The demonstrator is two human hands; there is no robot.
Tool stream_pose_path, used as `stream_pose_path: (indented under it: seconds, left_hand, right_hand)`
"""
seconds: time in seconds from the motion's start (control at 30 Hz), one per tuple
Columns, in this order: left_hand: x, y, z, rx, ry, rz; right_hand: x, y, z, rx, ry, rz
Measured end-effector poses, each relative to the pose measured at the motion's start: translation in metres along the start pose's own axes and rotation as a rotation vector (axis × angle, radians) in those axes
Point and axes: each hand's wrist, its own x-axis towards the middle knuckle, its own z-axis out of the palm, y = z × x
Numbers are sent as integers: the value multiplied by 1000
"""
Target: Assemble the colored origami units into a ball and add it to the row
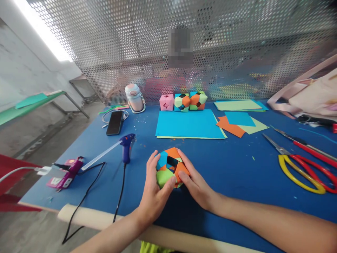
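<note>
Between my two hands is a folded paper ball [172, 161] with orange, blue, green and black faces. My left hand [155, 186] wraps its left side, thumb on the green face. From the right, my right hand [196, 184] presses the orange faces, with its thumb on the front. The fingertips behind the ball are partly hidden. Past it lies a stack of blue and light green paper sheets [189, 123]. Behind the stack stand a pink paper cube [166, 102] and two multicoloured paper balls [182, 102]. A blue hot glue gun [126, 149] with a clear glue stick is left of my hands.
Yellow-handled scissors [302, 175] and a red-handled pair lie at the right. Loose paper squares [234, 126] are spread right of the stack. A phone [114, 123], a bottle [135, 98] and a purple power strip [68, 174] with cables are at the left. Perforated metal [147, 45] closes the back.
</note>
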Motion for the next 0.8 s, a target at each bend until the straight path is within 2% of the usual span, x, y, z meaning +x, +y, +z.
stream_pose_path:
  seconds: [0.13, 0.2, 0.4, 0.57, 0.8]
  left_hand:
    - [3, 3, 3, -80, 18, -167]
    - [4, 5, 3, -88, 34, -205]
    - [3, 8, 4, -71, 56, -171]
    - [-1, 3, 4, -82, 45, -50]
    - [3, 3, 5, -66, 52, -129]
  right_hand:
    - [2, 1, 1, -13, -8, -11]
    - [2, 1, 1, -13, -14, -19]
    - [-2, -4, 5, 32, 9, -6]
    - [-10, -10, 6, 67, -24, -47]
    - [-6, -9, 3, 105, -16, 42]
